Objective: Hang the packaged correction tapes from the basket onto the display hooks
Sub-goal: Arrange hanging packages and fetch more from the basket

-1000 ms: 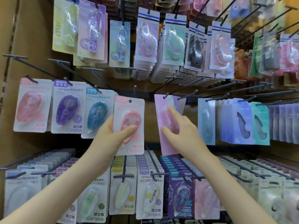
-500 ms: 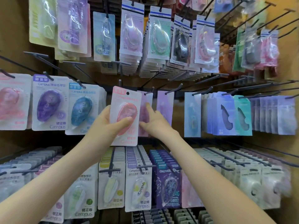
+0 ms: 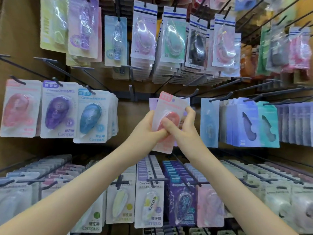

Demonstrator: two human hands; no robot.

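A pink packaged correction tape (image 3: 171, 107) is held tilted in front of the middle row of the display, its punched hole just below and left of a black hook tip (image 3: 196, 91). My left hand (image 3: 149, 128) grips its left edge and lower part. My right hand (image 3: 182, 123) holds it from the right, thumb across the pink blister and fingers curled over the right edge. A lilac packet (image 3: 152, 103) hangs right behind it, mostly hidden. The basket is out of view.
Pink, purple and blue Campus packets (image 3: 91, 116) hang on hooks at the left. Blue and teal boxes (image 3: 245, 122) hang at the right. An empty black hook (image 3: 131, 92) juts out between them. Full rows of packets fill the hooks above and below.
My right hand left the lilac packet and took hold of the pink packet with my left. The packet moved right and now tilts, its top near the hook.
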